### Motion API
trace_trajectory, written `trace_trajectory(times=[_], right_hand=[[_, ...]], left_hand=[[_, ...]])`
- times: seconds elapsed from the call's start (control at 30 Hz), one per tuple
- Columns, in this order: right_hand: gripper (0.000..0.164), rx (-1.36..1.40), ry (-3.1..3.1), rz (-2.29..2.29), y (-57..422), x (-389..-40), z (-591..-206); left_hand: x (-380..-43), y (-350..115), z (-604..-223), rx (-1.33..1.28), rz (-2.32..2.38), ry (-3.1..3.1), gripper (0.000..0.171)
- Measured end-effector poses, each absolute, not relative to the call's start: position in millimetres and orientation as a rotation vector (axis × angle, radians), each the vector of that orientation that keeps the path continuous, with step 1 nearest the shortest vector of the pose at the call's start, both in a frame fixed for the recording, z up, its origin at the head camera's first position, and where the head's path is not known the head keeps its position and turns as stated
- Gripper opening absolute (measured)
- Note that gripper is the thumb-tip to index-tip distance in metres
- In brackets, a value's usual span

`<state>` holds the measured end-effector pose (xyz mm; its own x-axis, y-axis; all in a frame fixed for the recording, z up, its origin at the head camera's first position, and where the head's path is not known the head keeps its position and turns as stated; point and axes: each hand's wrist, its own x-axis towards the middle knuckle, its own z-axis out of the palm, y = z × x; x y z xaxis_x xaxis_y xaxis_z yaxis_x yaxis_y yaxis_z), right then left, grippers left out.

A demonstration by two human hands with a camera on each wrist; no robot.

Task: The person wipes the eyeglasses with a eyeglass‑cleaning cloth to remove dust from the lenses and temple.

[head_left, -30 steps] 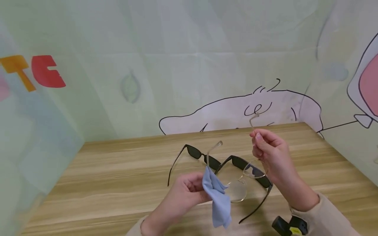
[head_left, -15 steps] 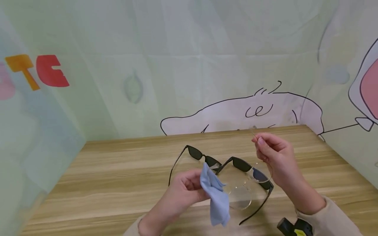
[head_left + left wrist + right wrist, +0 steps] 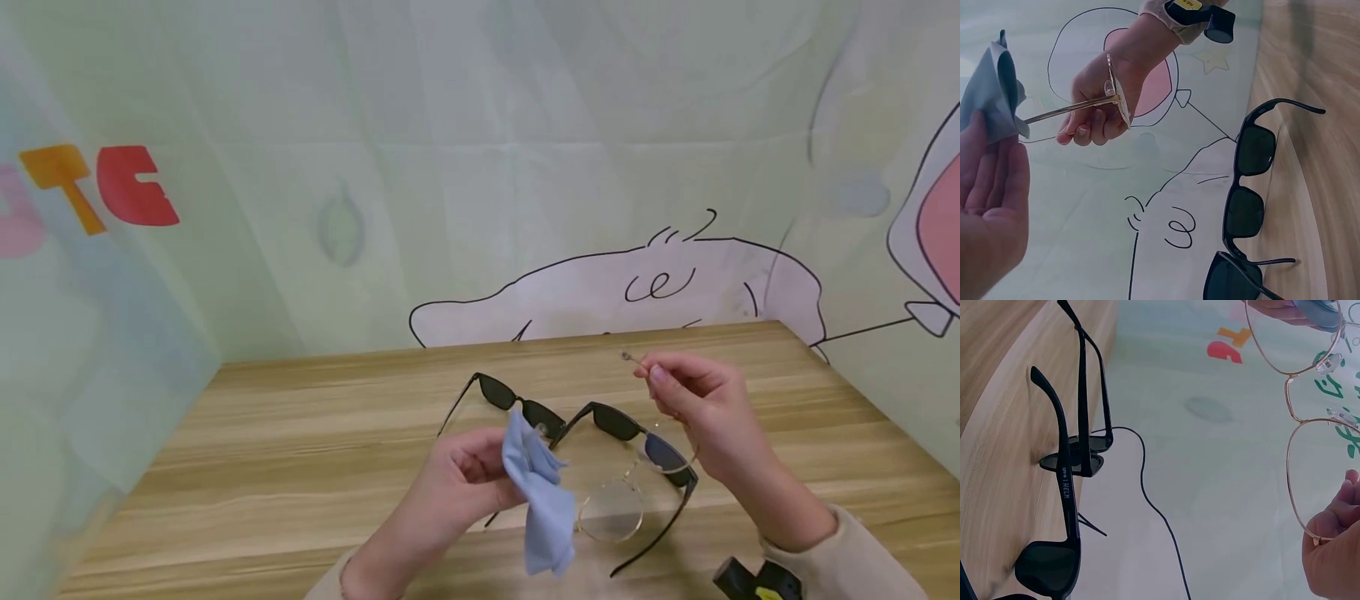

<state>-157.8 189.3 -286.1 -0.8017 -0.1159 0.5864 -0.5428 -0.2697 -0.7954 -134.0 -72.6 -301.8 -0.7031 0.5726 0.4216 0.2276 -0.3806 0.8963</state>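
Observation:
A pair of thin gold-rimmed eyeglasses is held up above the table between both hands. My left hand pinches a light blue cloth folded around one temple, hiding its tip. In the left wrist view, the bare part of that temple runs from the cloth to the hinge. With thumb and forefinger, my right hand grips the other temple, whose tip sticks out to the left. Both round lenses hang between the hands, shown from the side in the right wrist view.
Two pairs of black sunglasses lie unfolded below the eyeglasses: one farther left, the other nearer right. They overlap at the middle in the head view. The wooden table meets a printed cloth backdrop behind.
The eyeglasses have tilted: the right-hand temple's tip has swung down from upright, and the lenses hang slightly lower. The left temple's tip, bare above the cloth before, is now covered.

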Motion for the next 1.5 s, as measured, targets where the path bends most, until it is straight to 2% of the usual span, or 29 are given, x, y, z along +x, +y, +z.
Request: trace_trajectory(times=[0.5, 0.8, 0.93, 1.17, 1.27, 1.4, 1.5], right_hand=[[0.029, 0.794, -1.948, 1.939, 196, -155, -289], [0.032, 0.813, -1.965, 1.933, 196, -157, -292], [0.031, 0.945, -1.847, 2.078, 196, -160, -293], [0.029, 1.324, -1.635, 2.206, 195, -163, -291], [0.028, 1.431, -1.593, 2.19, 192, -162, -287], [0.026, 1.517, -1.581, 2.189, 182, -161, -283], [0.024, 1.474, -1.637, 2.233, 172, -158, -281]], left_hand=[[-133, -81, -295, 1.243, 2.143, 1.734, 0.024], [-132, -86, -291, 1.488, 2.072, 1.807, 0.024], [-131, -90, -288, 1.503, 2.118, 1.666, 0.023], [-146, -105, -281, 1.488, 2.42, 1.4, 0.039], [-156, -109, -269, 1.462, 2.501, 1.459, 0.034], [-163, -105, -251, 1.514, 2.367, 1.72, 0.03], [-165, -93, -240, 1.712, 2.148, 1.871, 0.03]])
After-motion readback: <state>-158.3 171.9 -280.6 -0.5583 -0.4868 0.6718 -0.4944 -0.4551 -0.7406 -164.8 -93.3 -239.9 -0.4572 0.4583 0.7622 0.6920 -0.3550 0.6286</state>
